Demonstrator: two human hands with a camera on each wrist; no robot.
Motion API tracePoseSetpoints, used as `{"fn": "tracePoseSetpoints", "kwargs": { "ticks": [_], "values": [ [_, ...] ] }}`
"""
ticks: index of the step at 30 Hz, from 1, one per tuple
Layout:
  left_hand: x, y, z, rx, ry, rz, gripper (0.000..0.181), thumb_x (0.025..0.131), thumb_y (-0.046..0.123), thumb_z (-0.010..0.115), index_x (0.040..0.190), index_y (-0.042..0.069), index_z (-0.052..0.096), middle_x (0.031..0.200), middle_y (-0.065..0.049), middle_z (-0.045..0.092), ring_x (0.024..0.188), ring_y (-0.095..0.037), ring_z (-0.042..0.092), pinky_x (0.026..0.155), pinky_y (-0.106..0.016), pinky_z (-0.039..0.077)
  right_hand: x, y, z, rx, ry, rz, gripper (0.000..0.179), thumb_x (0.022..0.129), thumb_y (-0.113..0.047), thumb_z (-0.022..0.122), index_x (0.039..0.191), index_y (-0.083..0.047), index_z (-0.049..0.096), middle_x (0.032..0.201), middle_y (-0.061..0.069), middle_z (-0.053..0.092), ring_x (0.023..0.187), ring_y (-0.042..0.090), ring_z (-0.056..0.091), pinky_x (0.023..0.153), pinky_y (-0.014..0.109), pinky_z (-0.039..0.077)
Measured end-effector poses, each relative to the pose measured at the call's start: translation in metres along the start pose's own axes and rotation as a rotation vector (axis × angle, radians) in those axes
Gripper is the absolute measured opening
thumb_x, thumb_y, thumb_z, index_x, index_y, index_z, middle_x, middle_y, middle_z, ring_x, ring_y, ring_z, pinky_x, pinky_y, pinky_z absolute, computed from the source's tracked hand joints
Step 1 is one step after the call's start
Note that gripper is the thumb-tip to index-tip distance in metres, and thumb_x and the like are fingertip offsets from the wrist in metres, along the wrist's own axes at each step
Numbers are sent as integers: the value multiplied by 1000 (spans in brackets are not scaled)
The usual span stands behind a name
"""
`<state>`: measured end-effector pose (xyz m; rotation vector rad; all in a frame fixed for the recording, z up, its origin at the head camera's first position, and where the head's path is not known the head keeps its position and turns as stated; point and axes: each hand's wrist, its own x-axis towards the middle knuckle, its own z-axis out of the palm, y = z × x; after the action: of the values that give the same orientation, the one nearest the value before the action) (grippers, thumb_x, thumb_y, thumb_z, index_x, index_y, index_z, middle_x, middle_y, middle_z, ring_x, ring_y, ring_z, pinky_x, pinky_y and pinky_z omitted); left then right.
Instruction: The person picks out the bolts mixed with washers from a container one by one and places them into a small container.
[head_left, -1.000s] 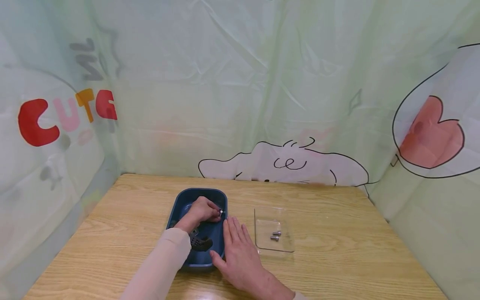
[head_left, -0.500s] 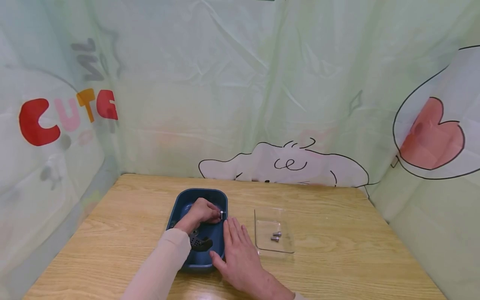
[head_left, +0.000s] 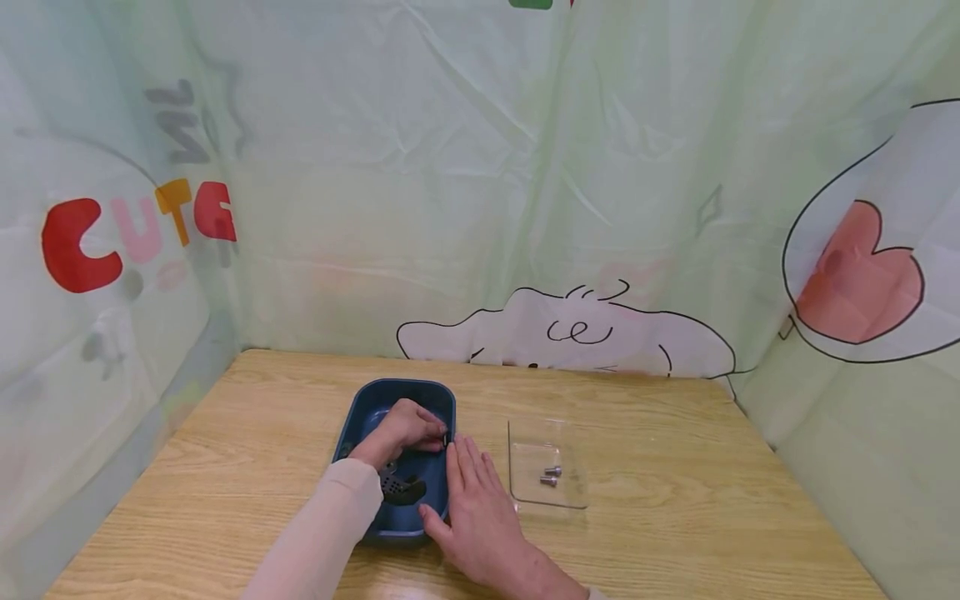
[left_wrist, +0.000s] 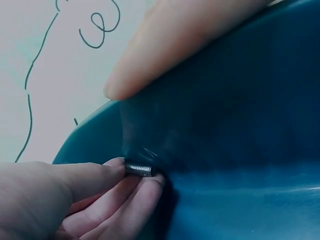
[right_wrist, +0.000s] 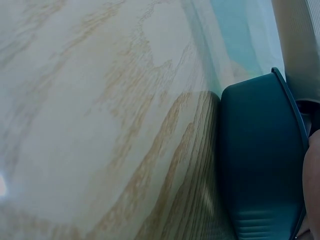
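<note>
My left hand (head_left: 405,425) reaches into a dark blue plastic bin (head_left: 393,535), near the right wall. In the left wrist view, the thumb and fingers of the left hand pinch a small threaded metal bolt (left_wrist: 140,170) close to that wall; the end towards the thumb is hidden. My right hand (head_left: 480,517) rests along the outside of the bin's right side, fingers straight, its thumb at the rim. Two metal bolts (head_left: 551,477) lie in a shallow clear tray (head_left: 525,502) to the right of the bin.
A black perforated strap-like piece (head_left: 402,489) shows beside the left wrist, over the bin. Wooden tabletop (head_left: 675,467) surrounds the bin and tray. A printed curtain (head_left: 360,208) encloses the table's back and sides.
My left hand has shifted slightly right and nearer along the bin wall, and the bolt shows less in the head view. The right hand stays in place.
</note>
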<state>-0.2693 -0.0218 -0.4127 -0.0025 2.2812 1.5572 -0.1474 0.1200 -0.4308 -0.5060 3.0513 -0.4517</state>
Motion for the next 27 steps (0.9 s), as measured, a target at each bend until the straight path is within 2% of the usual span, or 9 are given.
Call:
{"fn": "tracePoseSetpoints", "kwargs": {
  "ticks": [8,14,19,27],
  "values": [
    [1,-2,-1,-32,-3,2,18,94,3,64,107,-6,73,93,-16,75,80,-23,76,74,-31,63,-1,0,-2,47,7,-13,86,98,-60,43,156,-1,21,167,15,12,155,30,9,125,55,17],
    [-5,0,-4,-44,-5,16,17,94,5,65,105,-4,74,93,-15,75,83,-25,76,76,-32,63,-3,2,-2,83,5,-12,88,98,-64,39,157,-2,19,167,14,11,156,29,8,126,55,14],
    [-5,1,-7,-49,-2,27,18,94,9,67,105,-3,74,89,-13,76,82,-25,76,76,-32,63,-4,6,-6,77,9,-9,88,98,-66,37,157,-4,18,168,12,9,156,27,8,127,54,12],
    [-8,10,-11,-49,-9,41,21,93,14,69,106,-1,74,90,-11,76,79,-20,76,78,-31,63,-6,16,-16,50,59,-3,87,98,-63,41,157,-2,19,167,14,12,156,28,9,127,52,15]
  ]
}}
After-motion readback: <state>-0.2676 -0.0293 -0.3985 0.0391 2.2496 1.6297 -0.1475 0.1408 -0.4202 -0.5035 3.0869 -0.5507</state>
